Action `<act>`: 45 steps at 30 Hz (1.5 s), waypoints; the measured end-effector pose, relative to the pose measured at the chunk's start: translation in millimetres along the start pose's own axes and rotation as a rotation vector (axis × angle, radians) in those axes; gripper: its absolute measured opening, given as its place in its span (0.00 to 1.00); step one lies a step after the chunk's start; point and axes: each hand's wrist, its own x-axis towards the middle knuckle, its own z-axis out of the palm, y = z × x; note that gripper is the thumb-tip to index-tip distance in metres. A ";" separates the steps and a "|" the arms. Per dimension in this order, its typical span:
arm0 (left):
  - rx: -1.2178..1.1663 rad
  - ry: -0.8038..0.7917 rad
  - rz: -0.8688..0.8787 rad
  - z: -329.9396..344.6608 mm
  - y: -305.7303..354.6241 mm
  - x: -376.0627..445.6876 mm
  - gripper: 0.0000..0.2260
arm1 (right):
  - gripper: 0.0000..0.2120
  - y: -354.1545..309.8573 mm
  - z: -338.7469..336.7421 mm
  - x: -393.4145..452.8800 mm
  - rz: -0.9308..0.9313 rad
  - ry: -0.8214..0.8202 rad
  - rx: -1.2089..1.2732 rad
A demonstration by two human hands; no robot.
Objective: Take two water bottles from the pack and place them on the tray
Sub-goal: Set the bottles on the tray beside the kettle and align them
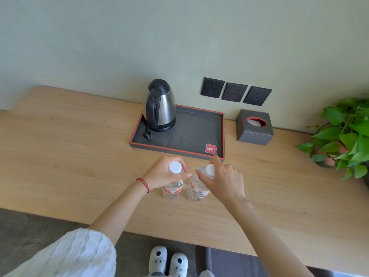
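Slippers (168, 260) below wooden desk (69, 156); both hands' fingers (184, 166) grasp bottles (173, 186) before tray (179, 148).

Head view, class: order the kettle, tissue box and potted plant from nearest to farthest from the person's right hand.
From the right hand:
1. Tissue box, behind it, slightly right.
2. Kettle, back left, on the tray; close to the tissue box's distance.
3. Potted plant, far right.

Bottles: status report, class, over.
Left hand and right hand each grip a bottle near its cap. Tray part free; kettle on its left.
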 end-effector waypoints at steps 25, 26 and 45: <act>-0.058 0.075 -0.041 4.5 -0.2 4.6 0.14 | 0.15 34.5 -37.4 257.3 -0.069 -0.072 0.265; -0.060 0.075 -0.048 5.6 -0.9 5.1 0.14 | 0.15 34.3 -34.9 267.9 -0.052 -0.081 0.244; -0.113 0.105 -0.038 4.2 -2.2 3.3 0.17 | 0.13 27.3 -17.2 322.1 -0.140 -0.038 0.083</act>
